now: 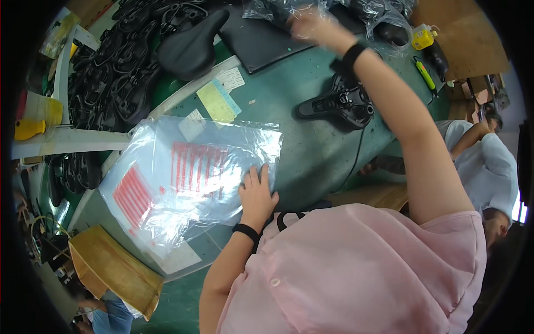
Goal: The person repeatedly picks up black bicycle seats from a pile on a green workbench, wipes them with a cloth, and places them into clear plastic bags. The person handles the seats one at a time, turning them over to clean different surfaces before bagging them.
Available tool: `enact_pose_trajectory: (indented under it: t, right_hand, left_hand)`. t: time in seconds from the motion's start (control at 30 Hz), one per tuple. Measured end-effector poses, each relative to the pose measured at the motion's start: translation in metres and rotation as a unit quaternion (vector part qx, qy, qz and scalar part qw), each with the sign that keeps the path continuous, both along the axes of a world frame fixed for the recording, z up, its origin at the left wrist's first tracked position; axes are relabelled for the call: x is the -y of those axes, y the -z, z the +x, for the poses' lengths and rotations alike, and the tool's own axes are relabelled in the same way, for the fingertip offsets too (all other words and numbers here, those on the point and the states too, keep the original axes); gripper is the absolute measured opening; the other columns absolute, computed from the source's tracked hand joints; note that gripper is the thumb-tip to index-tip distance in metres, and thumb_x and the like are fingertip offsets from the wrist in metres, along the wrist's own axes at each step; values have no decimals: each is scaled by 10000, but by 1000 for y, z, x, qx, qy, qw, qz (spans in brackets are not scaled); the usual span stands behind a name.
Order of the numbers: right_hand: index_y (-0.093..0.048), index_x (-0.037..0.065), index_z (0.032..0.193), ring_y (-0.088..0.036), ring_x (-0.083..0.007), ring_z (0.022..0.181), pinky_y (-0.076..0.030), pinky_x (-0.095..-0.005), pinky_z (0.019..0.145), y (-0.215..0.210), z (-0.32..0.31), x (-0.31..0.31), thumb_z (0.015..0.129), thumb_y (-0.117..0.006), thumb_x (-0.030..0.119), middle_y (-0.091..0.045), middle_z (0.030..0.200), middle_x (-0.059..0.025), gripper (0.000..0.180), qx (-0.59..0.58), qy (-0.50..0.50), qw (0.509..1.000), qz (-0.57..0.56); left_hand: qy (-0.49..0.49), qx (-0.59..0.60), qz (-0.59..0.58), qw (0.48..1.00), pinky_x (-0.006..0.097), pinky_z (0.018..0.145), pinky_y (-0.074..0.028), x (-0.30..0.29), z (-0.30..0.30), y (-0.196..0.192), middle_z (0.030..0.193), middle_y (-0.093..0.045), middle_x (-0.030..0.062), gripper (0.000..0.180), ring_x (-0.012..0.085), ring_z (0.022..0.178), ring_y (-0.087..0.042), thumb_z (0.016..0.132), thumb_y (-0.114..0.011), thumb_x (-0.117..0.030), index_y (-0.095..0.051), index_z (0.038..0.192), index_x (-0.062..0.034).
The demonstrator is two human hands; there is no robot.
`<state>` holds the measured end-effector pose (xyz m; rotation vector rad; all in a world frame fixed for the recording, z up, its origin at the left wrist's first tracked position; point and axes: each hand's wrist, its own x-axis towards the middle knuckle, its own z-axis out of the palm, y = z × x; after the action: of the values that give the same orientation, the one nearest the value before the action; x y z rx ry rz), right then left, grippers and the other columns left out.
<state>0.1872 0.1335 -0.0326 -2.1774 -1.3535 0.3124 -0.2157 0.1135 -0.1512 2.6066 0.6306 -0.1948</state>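
Note:
A stack of clear plastic bags [161,183] with red print lies on the green table [278,158]. My left hand [257,193] rests on the right edge of the bags, fingers stretched out and apart. At the far side, my right hand [318,26] is smeared by motion above a black flat pad [264,42], beside crumpled clear plastic wrap [384,12]; its fingers cannot be made out. A black bicycle saddle [340,106] lies underside up below my right forearm.
A heap of black saddles [125,78] fills the far left, with one saddle [189,47] top side up at its edge. Paper slips [218,102], a yellow bottle [424,37] and a green-yellow tool [425,73] lie around. Another person [492,161] is at right; a cardboard box [114,270] stands lower left.

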Motion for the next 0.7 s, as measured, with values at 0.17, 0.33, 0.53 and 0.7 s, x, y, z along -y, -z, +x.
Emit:
enact_pose_trajectory:
  t: [0.17, 0.33, 0.53, 0.7]
  right_hand:
    - [-527, 101, 1217, -561, -324, 1080, -479, -415, 865, 87, -91, 63, 692, -726, 220, -588, 1115, -153, 573, 183, -247, 844, -439]
    - [-439, 128, 1312, -551, -347, 1067, -487, -400, 845, 100, -77, 75, 712, -720, 131, -554, 1113, -182, 662, 143, -203, 900, -359]
    - [-502, 170, 1328, -506, -271, 875, -436, -341, 842, -38, -67, 89, 726, -722, 82, -563, 1008, -142, 647, 23, 17, 997, 74]
    - [-639, 29, 1106, -629, -176, 830, -568, -338, 654, 24, -95, 138, 842, -681, 239, -626, 1005, -80, 339, -419, 252, 833, 258]
  left_hand:
    - [36, 6, -2, 999, 441, 733, -493, -8, 12, 27, 1126, -566, 167, 347, 328, 1004, -566, 765, -632, -128, -519, 1083, -45]
    - [-136, 132, -144, 971, 421, 645, -488, -34, 5, 37, 721, -625, 198, 102, 350, 677, -616, 818, -575, -100, -591, 810, 0]
    - [-234, 143, -280, 920, 327, 540, -404, -69, -46, 35, 587, -555, 89, 241, 176, 552, -514, 839, -617, -142, -560, 653, 0]
    - [-345, 202, -302, 865, 287, 505, -328, -89, -55, 25, 550, -431, -4, 295, 107, 515, -375, 868, -612, -161, -512, 633, -13]
